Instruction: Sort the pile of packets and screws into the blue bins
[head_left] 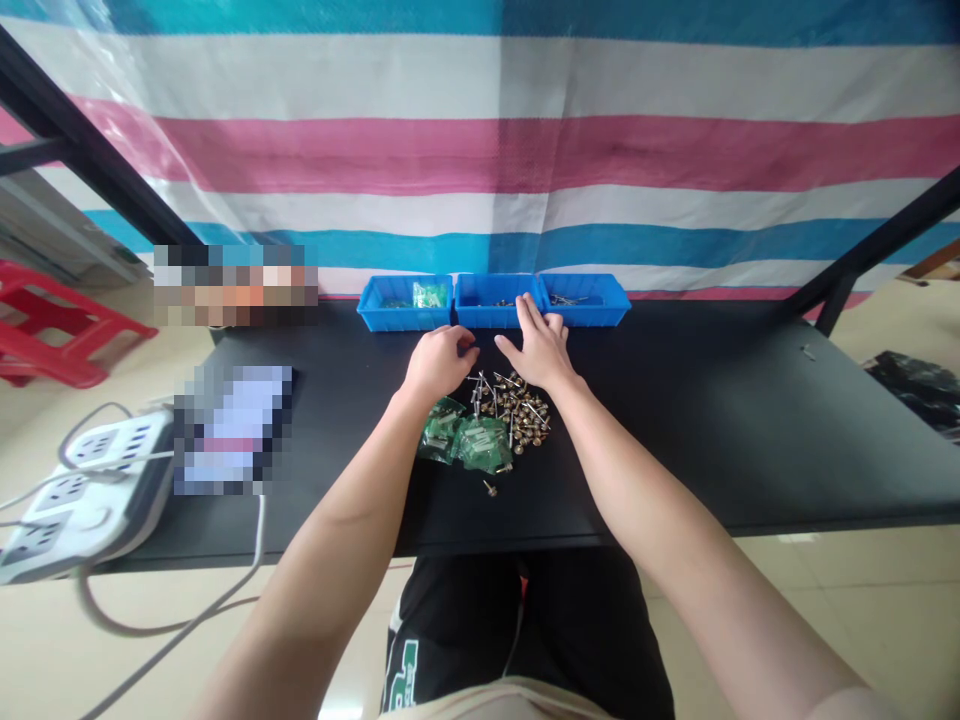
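Head view, looking down at a black table: nearest, past the person's black trousers, one brass-coloured fastener lies alone by the near edge. Just beyond it are two clear packets of green and white pieces, side by side. Touching them or close to their right is a loose pile of brass-coloured fasteners and thin silver pins. To the left sit a white power strip and a blurred-out phone-like object.

Past the pile, the left hand is curled, thumb near the fingers; whether it pinches anything I cannot tell. The right hand has its thumb spread apart from its fingers, which reach to the front rim of the middle blue bin. That bin holds a few small pieces. The left blue bin holds a green packet; the right blue bin, thin silver pieces. Behind hangs a striped sheet.
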